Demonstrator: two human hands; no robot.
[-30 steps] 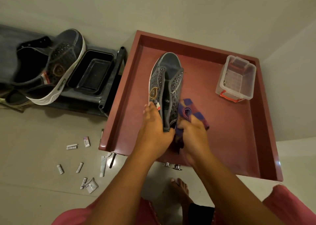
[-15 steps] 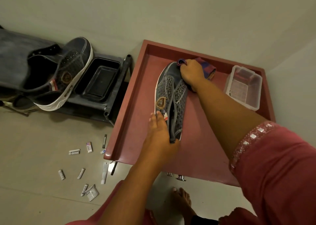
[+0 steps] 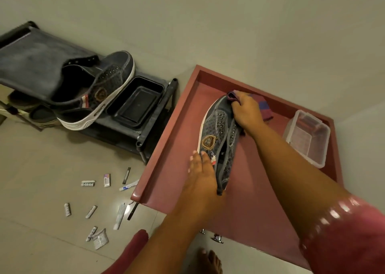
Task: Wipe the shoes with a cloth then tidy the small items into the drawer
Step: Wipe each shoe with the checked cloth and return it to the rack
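— Where are we looking from?

— We have one view only, a wide-angle camera on the person's head, facing forward and steeply down. We see both forearms reach away from us into the frame.

— How near are we?

— Close: the red drawer [image 3: 166,140] fills the middle and right, with the hands [image 3: 203,175] over it. The floor [image 3: 41,169] and the dark shoe rack [image 3: 154,115] sit at our left, the wall above. A bare foot [image 3: 209,261] shows at the bottom edge. Straight lines bend toward the borders.

— Any shared area?

— With one view, we have nothing to compare.
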